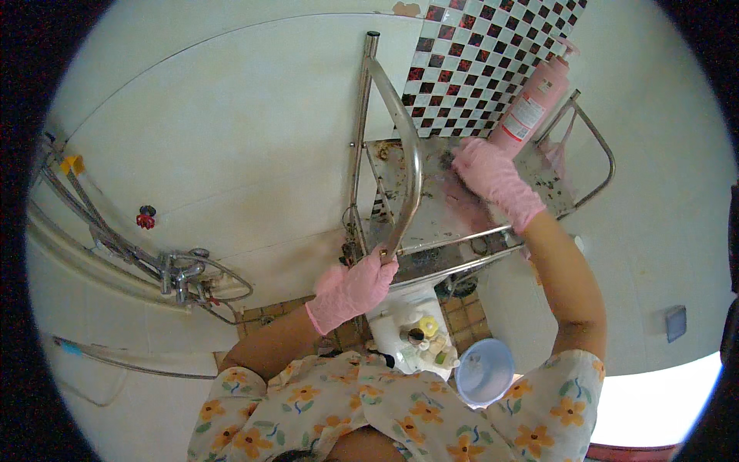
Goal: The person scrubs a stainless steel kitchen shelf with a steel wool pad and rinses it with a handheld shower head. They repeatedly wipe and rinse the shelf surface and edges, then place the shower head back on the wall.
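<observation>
My left hand [361, 286], in a pink glove, is closed around the lower end of the curved metal tube of a wall rack [411, 156]. My right hand [488, 167], also in a pink glove, is on the rack's stained metal shelf [427, 202] with its fingers curled. A dark spot shows beside its fingertips; whether the hand holds something is hidden. Just behind this hand stands a pink pump bottle [528, 110] bearing a label, close to the checkered tiles [462, 75]. Brown and dark marks cover parts of the shelf.
Below the rack are a white surface with several small bottles [430, 341] and a light blue bucket [484, 372]. A chrome shower mixer [182, 274] with hoses and a red valve knob [146, 218] are on the left wall. A thin pink bag [557, 156] hangs at the rack's right end.
</observation>
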`<move>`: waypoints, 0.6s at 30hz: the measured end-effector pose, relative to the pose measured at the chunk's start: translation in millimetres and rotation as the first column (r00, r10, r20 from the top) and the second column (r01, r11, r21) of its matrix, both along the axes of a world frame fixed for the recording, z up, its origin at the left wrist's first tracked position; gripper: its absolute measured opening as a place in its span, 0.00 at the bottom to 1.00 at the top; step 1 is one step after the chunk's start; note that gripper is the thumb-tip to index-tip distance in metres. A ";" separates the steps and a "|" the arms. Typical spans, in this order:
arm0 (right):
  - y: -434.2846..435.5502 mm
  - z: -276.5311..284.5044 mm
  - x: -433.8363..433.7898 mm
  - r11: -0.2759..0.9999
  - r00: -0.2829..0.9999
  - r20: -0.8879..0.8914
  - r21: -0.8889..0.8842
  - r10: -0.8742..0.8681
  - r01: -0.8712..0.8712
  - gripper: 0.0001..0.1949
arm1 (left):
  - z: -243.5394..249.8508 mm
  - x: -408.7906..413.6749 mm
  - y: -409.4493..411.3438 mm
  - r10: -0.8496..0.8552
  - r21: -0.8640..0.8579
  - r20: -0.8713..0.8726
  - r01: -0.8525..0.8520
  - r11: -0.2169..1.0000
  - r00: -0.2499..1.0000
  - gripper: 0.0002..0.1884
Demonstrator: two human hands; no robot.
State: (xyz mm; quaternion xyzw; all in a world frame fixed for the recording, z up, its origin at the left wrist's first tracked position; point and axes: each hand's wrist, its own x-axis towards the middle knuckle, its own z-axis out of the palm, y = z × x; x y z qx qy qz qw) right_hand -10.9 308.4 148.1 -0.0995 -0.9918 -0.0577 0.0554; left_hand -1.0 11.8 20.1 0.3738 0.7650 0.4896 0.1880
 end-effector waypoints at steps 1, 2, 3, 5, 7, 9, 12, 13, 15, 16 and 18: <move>22.7 -3.8 -3.2 0.995 0.995 0.015 -0.025 -0.094 0.094 0.12 | 6.3 0.8 1.2 -0.014 -0.027 0.010 0.014 1.000 1.000 0.22; 31.1 -8.2 -3.3 0.994 1.000 0.019 0.110 0.010 -0.012 0.13 | 12.6 -1.1 2.2 -0.025 -0.054 0.013 0.026 0.998 1.000 0.22; 11.9 -3.2 -6.8 0.996 0.997 0.014 0.037 0.080 -0.080 0.12 | 7.1 -8.3 0.6 -0.051 -0.153 -0.029 0.046 0.987 0.998 0.17; -62.2 10.9 0.7 0.965 0.971 0.022 -0.116 0.238 -0.234 0.12 | -15.3 -16.1 -8.5 -0.091 -0.350 -0.067 0.062 0.935 0.994 0.16; -75.2 11.6 3.4 0.943 0.964 -0.069 -0.200 0.257 -0.266 0.09 | -7.1 -10.8 -4.7 -0.045 -0.195 -0.116 0.022 0.981 0.992 0.16; -63.9 19.1 -20.0 0.958 0.977 -0.020 -0.193 0.214 -0.214 0.09 | -7.4 -10.3 -6.9 -0.013 -0.073 -0.276 -0.007 0.997 0.961 0.17; -51.8 12.1 -47.4 0.977 0.984 -0.071 -0.124 0.164 -0.172 0.10 | -19.3 -10.2 -5.2 -0.041 -0.026 -0.512 0.032 0.999 0.858 0.13; -59.1 13.9 -55.0 0.980 0.986 -0.037 -0.113 0.162 -0.165 0.10 | -16.8 -11.3 -4.6 -0.072 -0.073 -0.491 0.041 0.996 0.868 0.13; -69.4 12.6 -36.2 0.950 0.961 -0.050 -0.144 0.272 -0.276 0.11 | -4.9 -12.1 -7.5 -0.107 -0.144 -0.325 0.063 0.988 0.940 0.14; -68.5 11.0 -21.2 0.929 0.942 -0.047 -0.157 0.332 -0.335 0.12 | 18.4 -11.0 -8.9 -0.120 -0.152 -0.181 0.093 0.984 0.976 0.16; -79.5 15.1 8.7 0.928 0.939 0.047 -0.172 0.342 -0.329 0.13 | 36.6 -10.5 -21.7 -0.123 -0.076 0.094 0.131 0.989 0.988 0.18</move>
